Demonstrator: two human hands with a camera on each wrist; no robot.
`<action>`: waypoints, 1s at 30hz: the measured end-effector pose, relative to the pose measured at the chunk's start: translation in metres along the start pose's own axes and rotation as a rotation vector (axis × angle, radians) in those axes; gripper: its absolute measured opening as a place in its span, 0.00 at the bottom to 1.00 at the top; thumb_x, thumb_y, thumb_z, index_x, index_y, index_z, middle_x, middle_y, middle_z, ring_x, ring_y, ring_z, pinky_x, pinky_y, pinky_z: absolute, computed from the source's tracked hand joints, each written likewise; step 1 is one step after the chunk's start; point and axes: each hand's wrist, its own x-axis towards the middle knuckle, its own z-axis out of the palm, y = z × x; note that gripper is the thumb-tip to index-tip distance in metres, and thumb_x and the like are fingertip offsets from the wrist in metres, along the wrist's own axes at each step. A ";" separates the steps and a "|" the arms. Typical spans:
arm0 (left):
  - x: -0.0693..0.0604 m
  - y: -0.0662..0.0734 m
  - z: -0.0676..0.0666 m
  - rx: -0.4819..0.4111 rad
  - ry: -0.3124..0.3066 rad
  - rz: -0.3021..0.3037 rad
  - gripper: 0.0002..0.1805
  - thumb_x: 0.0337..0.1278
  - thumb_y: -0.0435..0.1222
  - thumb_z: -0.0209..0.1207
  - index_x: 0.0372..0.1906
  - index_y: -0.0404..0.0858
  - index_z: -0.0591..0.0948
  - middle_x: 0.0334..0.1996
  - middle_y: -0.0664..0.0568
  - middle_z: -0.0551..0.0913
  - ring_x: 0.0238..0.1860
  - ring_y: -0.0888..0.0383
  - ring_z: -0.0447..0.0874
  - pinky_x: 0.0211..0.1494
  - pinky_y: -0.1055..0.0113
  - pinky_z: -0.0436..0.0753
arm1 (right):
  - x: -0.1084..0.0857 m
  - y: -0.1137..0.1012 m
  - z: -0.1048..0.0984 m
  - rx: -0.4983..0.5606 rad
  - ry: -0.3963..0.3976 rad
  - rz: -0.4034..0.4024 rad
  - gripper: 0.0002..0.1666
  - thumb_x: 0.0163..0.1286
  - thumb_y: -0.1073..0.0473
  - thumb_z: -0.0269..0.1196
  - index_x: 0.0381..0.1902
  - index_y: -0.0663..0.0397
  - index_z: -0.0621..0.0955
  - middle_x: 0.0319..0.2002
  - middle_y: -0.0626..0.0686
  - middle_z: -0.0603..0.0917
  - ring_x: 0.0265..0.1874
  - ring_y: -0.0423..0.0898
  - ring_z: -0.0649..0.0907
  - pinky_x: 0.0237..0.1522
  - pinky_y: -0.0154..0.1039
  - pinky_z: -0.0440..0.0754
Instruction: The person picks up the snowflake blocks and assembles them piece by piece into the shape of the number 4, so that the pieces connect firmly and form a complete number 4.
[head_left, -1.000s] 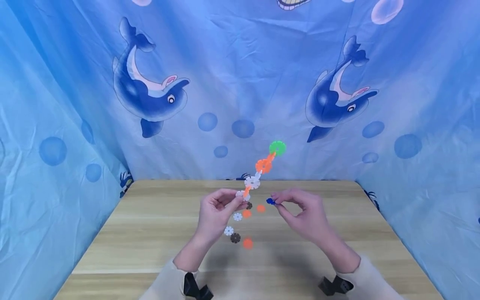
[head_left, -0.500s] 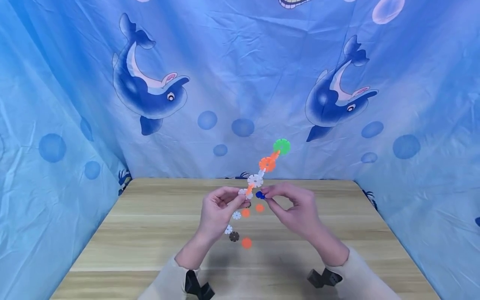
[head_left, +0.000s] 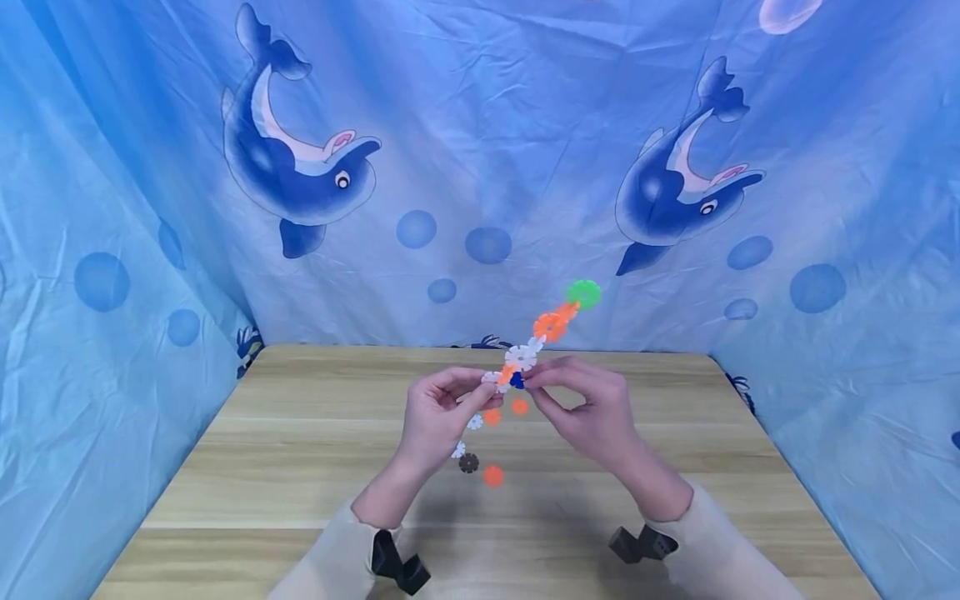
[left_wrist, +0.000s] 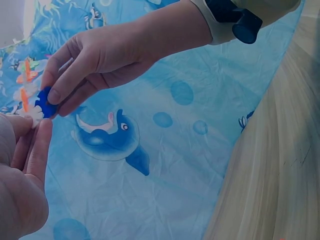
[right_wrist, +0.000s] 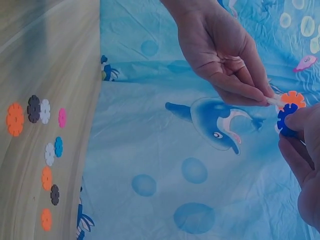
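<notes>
My left hand (head_left: 438, 421) pinches the white notched disc (head_left: 492, 382) at the lower end of a chain of snowflake building discs. The chain slants up and right through orange and white discs to a green disc (head_left: 584, 293) at its top. Between thumb and fingers, my right hand (head_left: 592, 408) pinches a blue disc (head_left: 517, 380) beside the lower end of the chain. The left wrist view has the blue disc (left_wrist: 46, 103) right against the white disc. Whether their notches are joined, I cannot tell.
On the wooden table (head_left: 300, 467) below the hands lie several loose discs, among them an orange disc (head_left: 492, 476), a dark brown disc (head_left: 468, 462), a pink disc (right_wrist: 62, 117) and a light blue disc (right_wrist: 58, 147). A blue dolphin-print curtain (head_left: 480, 167) surrounds the table.
My right hand has moved left, bringing the blue disc from apart to beside the chain's lower end. The chain has shifted slightly right in my left hand. The head view has tilted a little.
</notes>
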 end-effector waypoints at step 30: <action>0.002 0.001 0.003 0.067 0.019 0.047 0.10 0.63 0.22 0.68 0.47 0.19 0.86 0.41 0.37 0.93 0.34 0.62 0.95 0.45 0.60 0.95 | 0.008 0.003 0.006 -0.161 0.087 -0.415 0.06 0.74 0.67 0.68 0.40 0.59 0.92 0.34 0.56 0.90 0.31 0.53 0.90 0.35 0.43 0.93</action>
